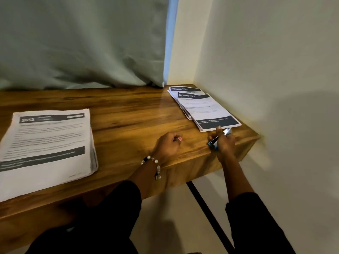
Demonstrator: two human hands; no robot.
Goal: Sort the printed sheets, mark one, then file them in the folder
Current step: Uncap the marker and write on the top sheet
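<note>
Both hands are down near the front edge of the wooden surface [128, 114]. Left hand [169, 143] rests on the wood with the fingers curled into a loose fist, nothing in it as far as I can see, and there's a beaded bracelet [154, 165] on that wrist. Right hand [223, 142] is over by the right corner, fingers wrapped round a marker [220, 137], kind of a blue and silvery thing, held at a slant, with one end poking out toward the papers. Can't tell if the cap's on or off, it's too blurry.

Printed sheets are split into two lots. One thick stack [47, 145] sits at the left side of the surface, top page has a dark header bar with "2652" on it and another dark band lower down. The other pile [203, 107] is well apart from it, tucked into the far right corner against the wall [266, 61], a bit fanned out so two dark headers show, one behind the other. The right hand is just in front of that pile's near edge, and one finger looks like it's touching the bottom of the top sheet.

Behind the surface hangs a grey-green curtain [82, 43], its hem lying on the back edge of the wood. Person's in dark sleeves [256, 217].
</note>
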